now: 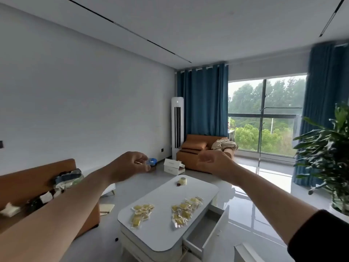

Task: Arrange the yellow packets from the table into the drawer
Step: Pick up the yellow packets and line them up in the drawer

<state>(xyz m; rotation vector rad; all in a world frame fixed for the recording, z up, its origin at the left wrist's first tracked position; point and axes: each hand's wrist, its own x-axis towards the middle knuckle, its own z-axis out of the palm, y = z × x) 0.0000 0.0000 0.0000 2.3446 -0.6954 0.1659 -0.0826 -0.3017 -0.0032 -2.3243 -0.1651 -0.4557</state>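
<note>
Two loose clusters of yellow packets lie on the white table [166,193], one group [141,214] toward its left side and the other [186,210] nearer the right edge, well apart from each other. Just beside the right cluster, the drawer [205,229] stands pulled out from the table's side, and no packet shows on the visible part of its floor. Both arms are raised in the air well above the tabletop. The left hand [128,165] has its fingers curled, and a small blue object [152,161] sits at its fingertips; whether it is held or lies behind on the floor cannot be told. The right hand [213,161] is loosely curled and grasps nothing. A roll of tape [182,180] rests at the table's far end, and beyond it two white boxes [172,166] sit on the floor near an orange sofa [196,152].
</note>
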